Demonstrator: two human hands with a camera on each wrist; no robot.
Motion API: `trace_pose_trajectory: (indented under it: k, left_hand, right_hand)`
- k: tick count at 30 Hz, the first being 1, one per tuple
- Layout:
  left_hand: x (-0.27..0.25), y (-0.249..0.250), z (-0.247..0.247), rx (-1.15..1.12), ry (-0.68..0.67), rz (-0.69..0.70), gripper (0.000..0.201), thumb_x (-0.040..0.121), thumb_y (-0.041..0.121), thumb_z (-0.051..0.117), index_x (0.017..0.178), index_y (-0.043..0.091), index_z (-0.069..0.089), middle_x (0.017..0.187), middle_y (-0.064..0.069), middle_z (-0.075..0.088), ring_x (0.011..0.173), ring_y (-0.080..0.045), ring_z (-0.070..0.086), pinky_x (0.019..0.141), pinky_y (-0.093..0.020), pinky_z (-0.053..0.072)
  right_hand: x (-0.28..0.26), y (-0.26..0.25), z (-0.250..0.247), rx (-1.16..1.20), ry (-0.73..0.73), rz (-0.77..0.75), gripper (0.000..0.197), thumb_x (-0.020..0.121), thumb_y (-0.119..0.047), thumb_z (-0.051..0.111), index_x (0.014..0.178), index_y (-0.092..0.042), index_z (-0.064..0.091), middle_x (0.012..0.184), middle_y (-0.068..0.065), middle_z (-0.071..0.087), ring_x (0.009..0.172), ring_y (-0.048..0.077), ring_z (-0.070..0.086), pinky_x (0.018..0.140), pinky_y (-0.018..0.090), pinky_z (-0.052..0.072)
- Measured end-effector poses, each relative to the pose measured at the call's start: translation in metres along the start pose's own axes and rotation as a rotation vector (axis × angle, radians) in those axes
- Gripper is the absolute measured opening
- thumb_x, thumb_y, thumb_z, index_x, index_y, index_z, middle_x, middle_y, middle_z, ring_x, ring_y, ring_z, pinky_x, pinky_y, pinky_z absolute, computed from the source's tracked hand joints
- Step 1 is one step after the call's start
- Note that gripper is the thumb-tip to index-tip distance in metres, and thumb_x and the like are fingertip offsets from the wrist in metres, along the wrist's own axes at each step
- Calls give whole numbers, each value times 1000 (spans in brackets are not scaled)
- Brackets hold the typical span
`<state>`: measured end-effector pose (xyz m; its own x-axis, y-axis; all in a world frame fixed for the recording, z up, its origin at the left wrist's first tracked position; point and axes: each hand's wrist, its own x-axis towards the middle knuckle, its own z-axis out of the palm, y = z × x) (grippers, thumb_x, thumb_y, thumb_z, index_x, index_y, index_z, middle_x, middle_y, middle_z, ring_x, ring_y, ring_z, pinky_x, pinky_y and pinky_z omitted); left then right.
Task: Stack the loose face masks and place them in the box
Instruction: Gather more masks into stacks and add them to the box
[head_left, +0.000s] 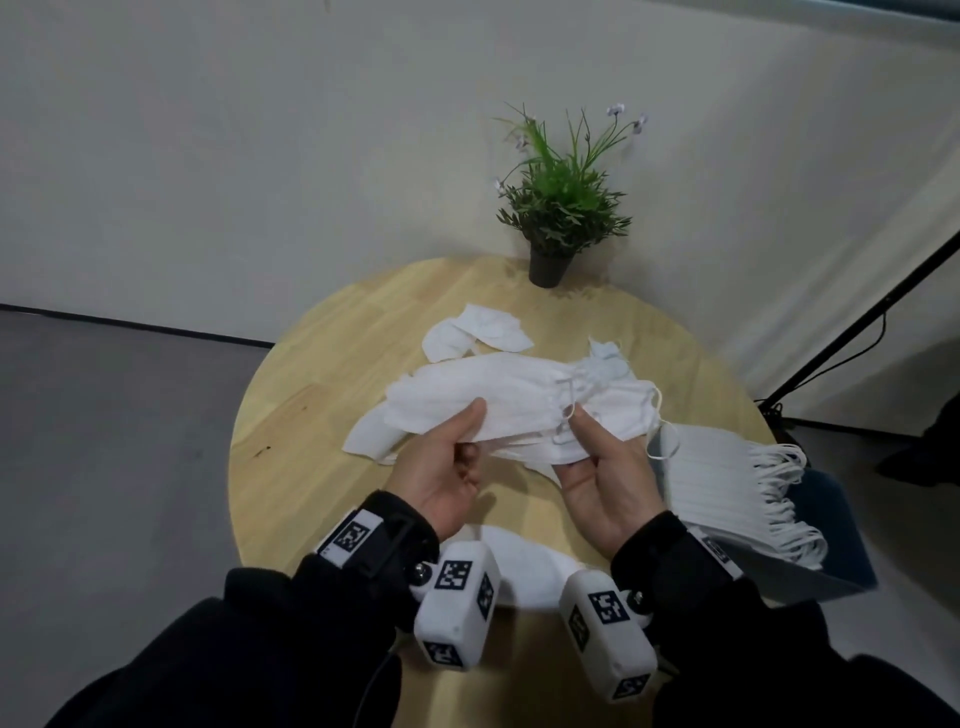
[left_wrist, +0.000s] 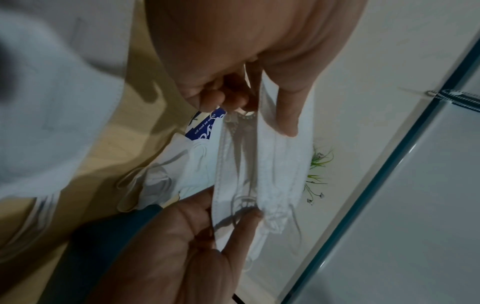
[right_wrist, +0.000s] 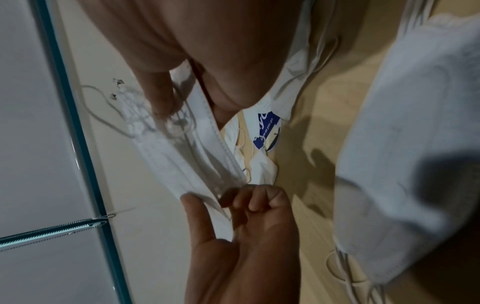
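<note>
Head: mask stack (head_left: 519, 410) held above worktop (head_left: 311, 395) centre, left hand (head_left: 447, 467) and right hand (head_left: 608, 478) pinching its ends; box (head_left: 831, 530) at right edge.
Left wrist: fingers (left_wrist: 288, 115) clamp folded edges.
Right wrist: thumb pins ear loops (right_wrist: 103, 107).
Advice: square edges, tuck loops first.

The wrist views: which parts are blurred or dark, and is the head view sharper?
Left wrist view: the near mask at left is blurred, the held masks sharper. Right wrist view: a dark blur covers the lower right corner. Head view: sharper, evenly lit, with wide-angle bending at the edges.
</note>
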<state>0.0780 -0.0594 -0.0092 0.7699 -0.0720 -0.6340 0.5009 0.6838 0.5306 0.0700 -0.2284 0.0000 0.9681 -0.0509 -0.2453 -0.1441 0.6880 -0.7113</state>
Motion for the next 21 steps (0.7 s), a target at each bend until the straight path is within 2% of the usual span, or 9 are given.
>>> trace_pose_trajectory:
  k: [2,4,6,8,10,12,15,19,21]
  left_hand:
    - [1,5,-1,-28,47,12,22,85,23,83,101,21,67,64,8,54,52,-7,37,48,-22,28]
    - [-1,17,1,-79,75,56,17,88,19,81,99,18,67,62,5,63,46,-11,46,43,-22,35]
    - [-1,34,-4,-126,115,114,21,88,19,81,105,14,69,72,1,73,48,-12,58,43,-19,41]
    - [3,53,-12,-166,138,155,33,83,24,85,112,13,71,88,-1,76,61,-13,64,50,-20,45]
    - [4,68,-18,-246,124,224,23,87,24,82,105,14,72,101,-2,76,70,-13,68,58,-22,53]
    - [0,77,-19,-327,90,276,17,89,23,81,98,14,71,100,-2,74,68,-11,65,59,-22,56]
    - [-11,72,-12,-371,-38,243,18,83,21,82,94,12,71,89,-2,75,66,-11,62,59,-22,56]
    - [-25,25,6,-297,-162,84,31,76,14,78,106,8,72,105,-11,80,82,-18,78,70,-28,64]
    - [-28,-3,12,-210,-156,35,45,79,12,79,122,7,69,117,-13,77,97,-22,77,76,-32,65]
  right_hand:
    - [0,0,-1,-1,1,6,61,88,-4,69,147,-9,54,141,19,63,132,37,60,112,63,43]
    - [-1,1,-2,6,17,22,59,88,-7,70,145,-10,56,140,18,65,131,37,61,115,62,40]
    - [-1,-1,-4,24,64,61,51,95,-16,66,145,-9,56,138,18,66,130,36,62,114,59,43]
    - [-2,-6,-4,18,113,97,44,103,-27,57,143,-8,57,134,17,69,125,34,66,112,55,47]
    - [-2,-10,-4,-19,155,115,41,104,-33,57,138,-10,61,128,15,72,115,27,71,99,46,55]
    - [-1,-12,-7,-23,190,115,35,102,-32,61,132,-14,65,121,9,76,103,23,72,84,39,58]
    - [1,-11,-6,20,183,97,36,101,-20,63,136,-13,63,122,7,76,112,26,72,91,43,59]
    - [3,-7,-3,23,123,66,34,99,-1,58,132,1,62,126,14,71,105,31,73,87,48,62]
    - [0,-2,-2,-11,54,49,41,101,-8,53,141,3,57,135,19,66,121,40,66,106,57,52]
